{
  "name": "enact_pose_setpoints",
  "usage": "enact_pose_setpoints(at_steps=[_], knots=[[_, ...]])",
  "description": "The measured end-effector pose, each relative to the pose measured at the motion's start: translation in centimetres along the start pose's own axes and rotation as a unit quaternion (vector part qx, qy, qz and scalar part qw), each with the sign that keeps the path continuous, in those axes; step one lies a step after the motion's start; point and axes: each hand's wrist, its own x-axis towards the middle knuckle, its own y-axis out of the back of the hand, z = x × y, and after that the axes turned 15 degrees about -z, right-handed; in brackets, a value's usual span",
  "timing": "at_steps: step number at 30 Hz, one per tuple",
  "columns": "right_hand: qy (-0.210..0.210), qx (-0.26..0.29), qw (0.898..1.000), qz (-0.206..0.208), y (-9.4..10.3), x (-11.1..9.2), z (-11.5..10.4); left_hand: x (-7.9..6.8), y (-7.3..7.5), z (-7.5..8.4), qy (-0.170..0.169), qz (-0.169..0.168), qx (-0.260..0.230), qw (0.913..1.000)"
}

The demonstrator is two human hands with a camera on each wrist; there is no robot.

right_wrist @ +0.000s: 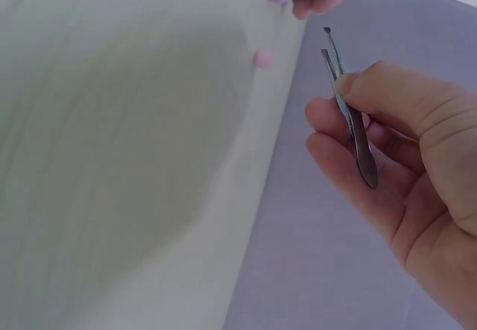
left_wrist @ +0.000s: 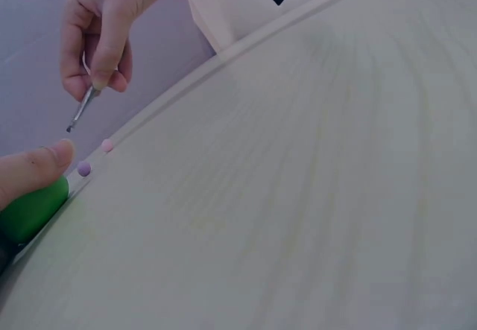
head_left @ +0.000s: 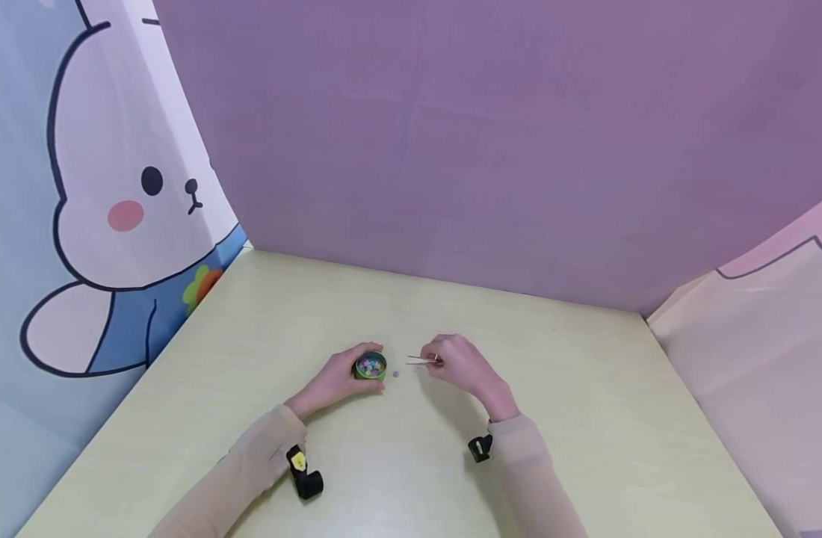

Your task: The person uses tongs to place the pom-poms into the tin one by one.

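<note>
My left hand (head_left: 340,377) curls around a small green cup (head_left: 384,375), thumb and fingers on opposite sides. Small pastel balls (head_left: 371,366) fill the bottom of the cup. Just right of it, a purple ball (head_left: 395,373) lies on the table. A pink ball (right_wrist: 262,58) sits a little further off in the right wrist view. Metal tweezers (right_wrist: 358,132) are pinched between thumb and fingers of my right hand (head_left: 454,362). Their tips are spread apart with nothing between them, pointing toward the cup from the right, above the table.
The pale wood-grain table (head_left: 586,448) extends around both hands. A purple cloth wall (head_left: 451,149) rises along its back edge, with a bunny-printed curtain (head_left: 115,112) at left and a pale one (head_left: 774,359) at right. Black wrist cameras (head_left: 308,482) are strapped to both sleeves.
</note>
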Motion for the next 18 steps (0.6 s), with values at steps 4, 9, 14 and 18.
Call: enact_pose_setpoints(at_steps=[4,9,14,18], knots=[[-0.008,-0.002,1.000,-0.009,-0.37,-0.14,0.40,0.03,0.02,-0.03,0.001,0.001,0.003,1.0000],[-0.022,0.014,0.999,-0.030,-0.65,-0.12,0.67,0.03,0.08,0.02,0.003,0.000,0.002,1.0000],[-0.031,0.026,0.998,-0.041,-0.77,-0.14,0.80,0.04,0.13,0.13,0.004,0.000,0.000,1.0000],[-0.032,0.030,0.998,-0.042,-0.81,-0.14,0.96,0.09,0.18,0.15,0.002,0.000,0.000,1.0000]])
